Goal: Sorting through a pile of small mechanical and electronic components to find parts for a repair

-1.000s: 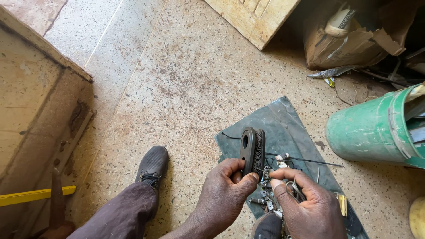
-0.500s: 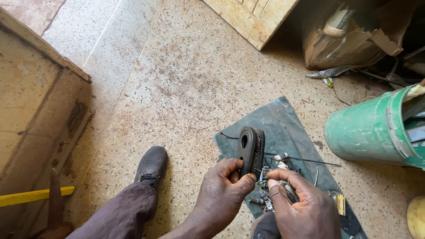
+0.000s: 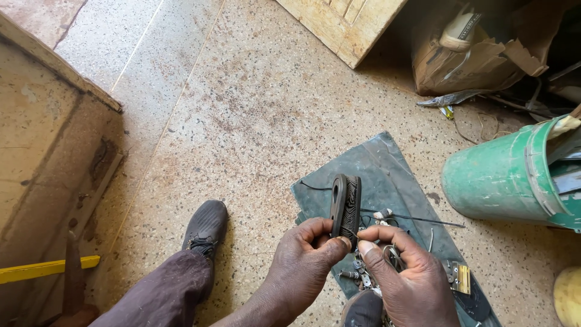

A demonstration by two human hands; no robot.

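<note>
My left hand [image 3: 302, 263] grips the lower end of a dark, flat oblong part [image 3: 345, 204] with a slot near its top, held upright on edge. My right hand [image 3: 408, 280] pinches at the part's lower right edge with thumb and forefinger, fingertips touching it, and has thin wire loops against its palm. Both hands hover over a dark green mat [image 3: 378, 175] on the speckled floor. Small metal screws and bits [image 3: 362, 277] lie on the mat under my hands. A thin black wire [image 3: 417, 218] runs across the mat behind the part.
My shoe [image 3: 206, 225] and trouser leg are at lower left. A green bucket [image 3: 502, 178] lies on its side at right. A torn cardboard box [image 3: 478, 51] and wooden board [image 3: 339, 21] are at the back. A wooden crate [image 3: 42, 139] stands left. A small brass hinge [image 3: 461, 277] lies on the mat.
My right hand has moved up from the small parts on the mat to the lower edge of the dark part. The left hand keeps its grip.
</note>
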